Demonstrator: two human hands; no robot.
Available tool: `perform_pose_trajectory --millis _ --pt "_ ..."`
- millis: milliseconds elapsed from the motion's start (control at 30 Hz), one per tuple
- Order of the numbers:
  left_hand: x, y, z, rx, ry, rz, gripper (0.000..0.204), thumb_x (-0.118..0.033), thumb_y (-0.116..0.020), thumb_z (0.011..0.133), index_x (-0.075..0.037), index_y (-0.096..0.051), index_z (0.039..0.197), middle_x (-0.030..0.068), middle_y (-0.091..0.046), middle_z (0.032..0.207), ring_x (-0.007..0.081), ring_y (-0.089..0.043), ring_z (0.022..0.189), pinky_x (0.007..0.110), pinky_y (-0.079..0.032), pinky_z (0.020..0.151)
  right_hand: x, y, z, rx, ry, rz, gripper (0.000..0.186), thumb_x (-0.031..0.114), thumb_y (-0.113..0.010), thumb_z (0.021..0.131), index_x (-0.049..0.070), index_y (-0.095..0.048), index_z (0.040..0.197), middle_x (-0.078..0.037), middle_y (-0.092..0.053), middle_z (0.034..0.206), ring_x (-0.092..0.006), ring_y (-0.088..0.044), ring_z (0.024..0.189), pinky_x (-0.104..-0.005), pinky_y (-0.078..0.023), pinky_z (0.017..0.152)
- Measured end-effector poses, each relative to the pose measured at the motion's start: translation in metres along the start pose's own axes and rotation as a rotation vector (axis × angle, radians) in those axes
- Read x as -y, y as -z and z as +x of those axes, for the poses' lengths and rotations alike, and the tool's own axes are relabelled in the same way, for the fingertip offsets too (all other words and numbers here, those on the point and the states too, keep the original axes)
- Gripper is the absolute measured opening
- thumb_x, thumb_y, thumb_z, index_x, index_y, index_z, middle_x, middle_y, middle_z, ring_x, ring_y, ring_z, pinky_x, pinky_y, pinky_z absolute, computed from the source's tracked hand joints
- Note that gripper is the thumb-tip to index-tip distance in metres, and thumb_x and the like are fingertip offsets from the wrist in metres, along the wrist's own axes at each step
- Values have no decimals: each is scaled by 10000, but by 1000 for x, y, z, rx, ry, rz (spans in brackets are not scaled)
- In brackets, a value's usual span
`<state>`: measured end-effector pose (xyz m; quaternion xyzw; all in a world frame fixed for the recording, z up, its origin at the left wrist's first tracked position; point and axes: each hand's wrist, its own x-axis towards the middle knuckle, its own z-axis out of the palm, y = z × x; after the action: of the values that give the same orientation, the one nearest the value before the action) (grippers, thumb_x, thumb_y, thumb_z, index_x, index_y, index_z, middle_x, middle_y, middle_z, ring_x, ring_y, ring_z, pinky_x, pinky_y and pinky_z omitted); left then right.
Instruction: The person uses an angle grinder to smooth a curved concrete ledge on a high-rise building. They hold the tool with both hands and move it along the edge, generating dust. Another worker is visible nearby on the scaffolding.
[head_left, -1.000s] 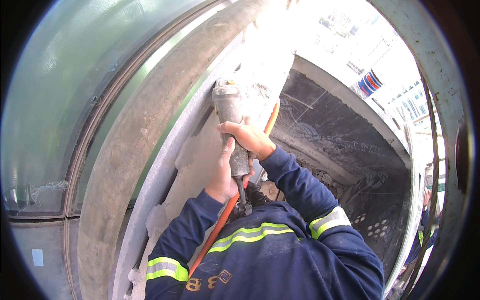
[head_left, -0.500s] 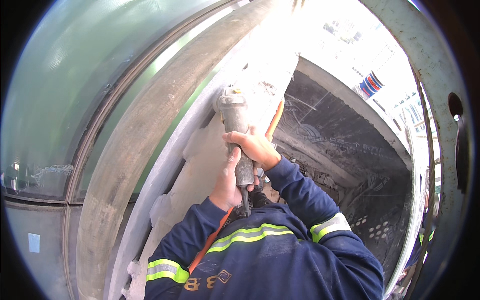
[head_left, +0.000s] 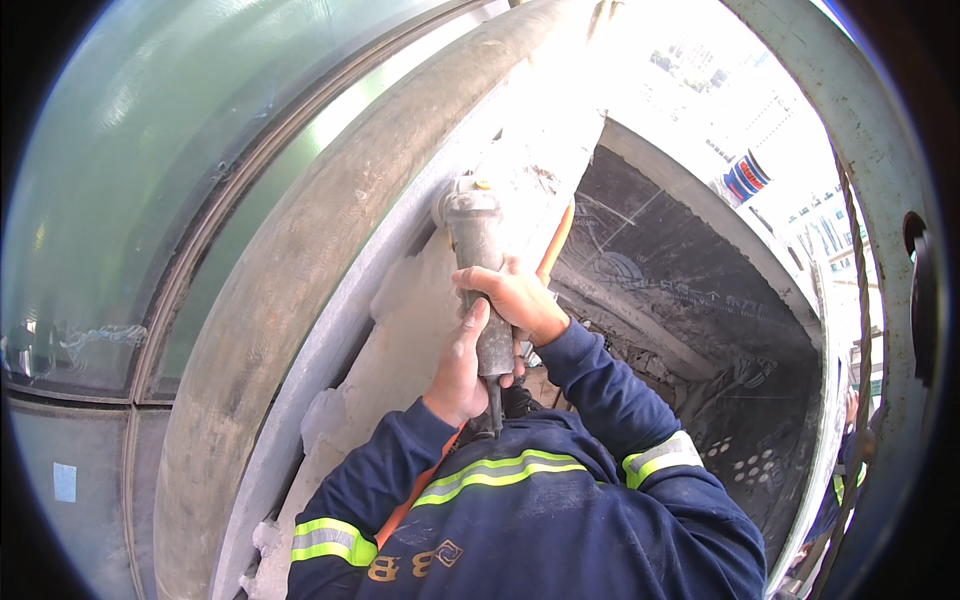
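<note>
A dusty grey angle grinder [head_left: 475,235] lies lengthwise away from me, its head against the pale edge of the ledge [head_left: 400,345]. My right hand [head_left: 518,302] wraps round the middle of its body from the right, thumb across the top. Lower down, my left hand [head_left: 460,368] grips the rear of the body from the left and below. From the grinder's tail a dark cord [head_left: 493,405] runs toward my chest. The grinder's disc is mostly hidden by its head and the bright glare.
A thick round pipe [head_left: 270,270] curves along the left, before green glass panels [head_left: 110,200]. To the right stands a dark printed board [head_left: 690,270], with an orange hose [head_left: 556,242] near its edge. A blue-red bucket [head_left: 745,177], a rope [head_left: 853,260] and a metal frame [head_left: 890,170] are farther right.
The grinder and both hands sit slightly farther right and lower in the picture, while the surroundings have also shifted a little. Both hands keep their hold.
</note>
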<state>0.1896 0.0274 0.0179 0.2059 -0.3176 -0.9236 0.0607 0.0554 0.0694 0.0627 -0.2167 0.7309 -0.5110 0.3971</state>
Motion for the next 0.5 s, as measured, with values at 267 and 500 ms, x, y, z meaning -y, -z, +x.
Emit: perform_pose_trajectory --millis 267,500 --pt "-5 -2 27 19 -22 -21 549 -620 -495 993 -84 -608 1032 66 -647 784 176 -641 577 285 -461 443 -2 12 26 33 27 90 460 305 -735 814 -109 -641 991 -162 -663 837 -220 -651 701 -356 -536 617" --pt "-11 -4 42 -5 -34 -12 550 -626 -513 984 -87 -605 1036 66 -636 783 177 -635 572 283 -462 439 5 17 36 -1 -36 114 514 329 -746 805 -139 -605 963 -194 -643 867 -238 -659 742 -373 -542 606"
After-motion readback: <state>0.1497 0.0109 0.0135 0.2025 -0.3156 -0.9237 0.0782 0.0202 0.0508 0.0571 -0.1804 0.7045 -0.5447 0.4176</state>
